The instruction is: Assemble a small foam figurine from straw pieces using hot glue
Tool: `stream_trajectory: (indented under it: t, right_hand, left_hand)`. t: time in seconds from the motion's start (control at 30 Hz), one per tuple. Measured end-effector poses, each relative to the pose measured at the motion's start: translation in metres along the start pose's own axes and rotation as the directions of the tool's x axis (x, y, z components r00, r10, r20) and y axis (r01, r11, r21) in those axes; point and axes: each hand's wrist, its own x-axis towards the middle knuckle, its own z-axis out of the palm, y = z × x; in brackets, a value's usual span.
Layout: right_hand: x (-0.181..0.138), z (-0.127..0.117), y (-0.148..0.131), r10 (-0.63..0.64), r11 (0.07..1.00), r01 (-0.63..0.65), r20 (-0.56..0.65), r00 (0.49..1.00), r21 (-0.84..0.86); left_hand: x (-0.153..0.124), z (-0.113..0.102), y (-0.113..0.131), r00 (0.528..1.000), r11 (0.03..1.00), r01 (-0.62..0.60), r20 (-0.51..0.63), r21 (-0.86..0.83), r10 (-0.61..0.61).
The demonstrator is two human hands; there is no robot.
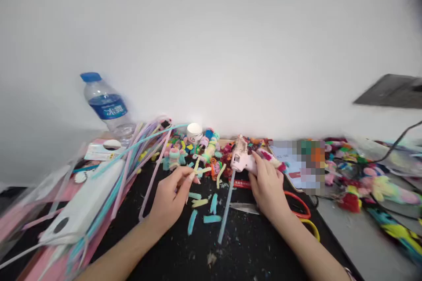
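My left hand [171, 197] pinches a short yellow fuzzy pipe-cleaner piece [201, 169] between thumb and fingers, above a black mat [198, 250]. My right hand [268, 189] is wrapped round the handle of a pink hot glue gun [242, 158], whose clear glue stick [227, 206] points back toward me. Short teal and yellow pipe-cleaner pieces [204, 208] lie on the mat between the two hands. A heap of small colourful pipe-cleaner figures [204, 147] sits just beyond the hands, by the wall.
A water bottle [105, 105] leans at the back left. Long pastel pipe cleaners [138, 158] drape over a white power strip [82, 202]. Orange-handled scissors [293, 206] lie right of my right hand. A phone [296, 162] and more colourful figures [362, 180] lie to the right. A small white jar [194, 131] stands at the wall.
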Motion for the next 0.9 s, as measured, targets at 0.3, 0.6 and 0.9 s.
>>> stream_trajectory:
  t: [0.3,0.6,0.9]
  right_hand:
    - [-0.010,-0.028,-0.020,-0.336,0.852,0.408,-0.257,0.906,0.328]
    - [-0.021,-0.025,-0.035,-0.478,0.801,0.513,-0.188,0.858,0.309]
    - [-0.018,-0.024,-0.032,-0.456,0.783,0.504,-0.213,0.864,0.365]
  left_hand:
    - [-0.003,0.007,0.007,0.952,0.993,-0.110,0.292,0.042,0.093]
    - [-0.005,0.010,0.010,0.907,0.984,-0.175,0.392,0.028,0.150]
    - [-0.003,0.010,0.013,0.900,0.994,-0.110,0.423,-0.005,0.101]
